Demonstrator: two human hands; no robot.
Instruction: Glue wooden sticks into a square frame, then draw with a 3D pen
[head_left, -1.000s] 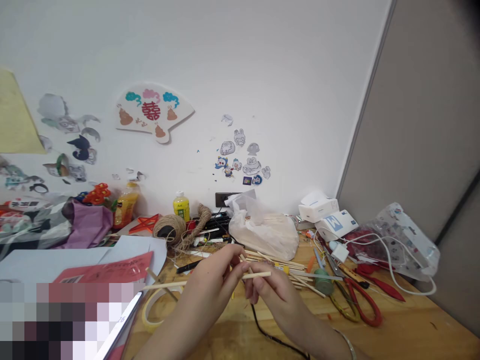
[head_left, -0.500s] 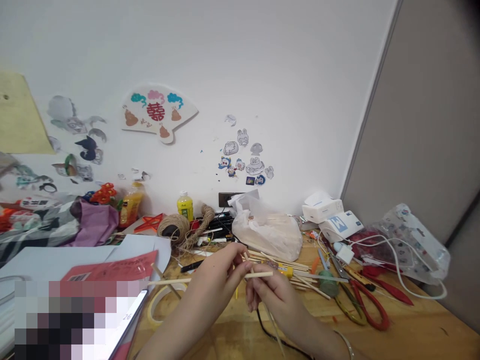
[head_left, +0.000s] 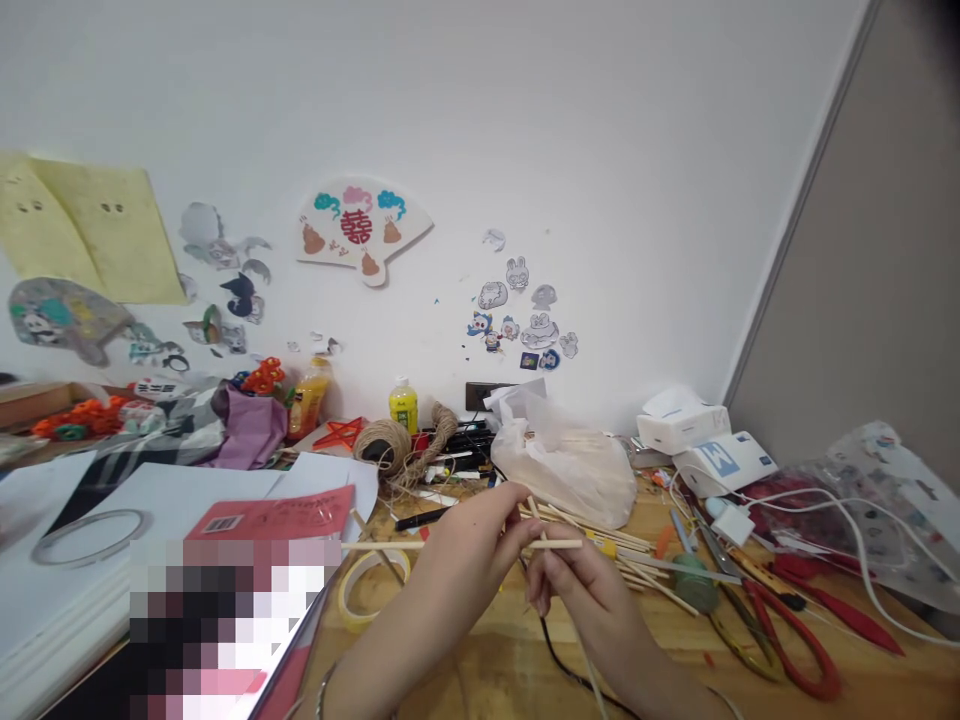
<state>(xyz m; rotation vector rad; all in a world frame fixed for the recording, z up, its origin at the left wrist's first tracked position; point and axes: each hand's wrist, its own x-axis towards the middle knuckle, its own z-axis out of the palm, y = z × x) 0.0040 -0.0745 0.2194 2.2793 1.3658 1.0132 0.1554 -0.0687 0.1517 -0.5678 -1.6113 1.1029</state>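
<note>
My left hand [head_left: 487,535] pinches a thin wooden stick [head_left: 561,544] that lies level, running behind my wrist and out on the left. At its left end another wooden stick [head_left: 364,524] crosses it at a slant. Close on the right, my right hand [head_left: 585,585] has its fingers closed at the place where a slanting wooden stick [head_left: 535,508] meets the level one. A thin length [head_left: 592,680] hangs below that hand toward the table's front; whether it belongs to the slanting stick I cannot tell. My fingers partly hide the crossing.
Loose wooden sticks [head_left: 637,560] lie behind my hands, by a white plastic bag [head_left: 562,470]. Red-handled scissors [head_left: 802,650] and green twine [head_left: 696,582] are on the right. A tape roll [head_left: 352,590], red packet [head_left: 277,515] and jute twine ball [head_left: 381,440] are on the left.
The view has turned left, so the wall and table items sit farther right in the picture. Both hands stay together at the crossed sticks, with only slight finger movement.
</note>
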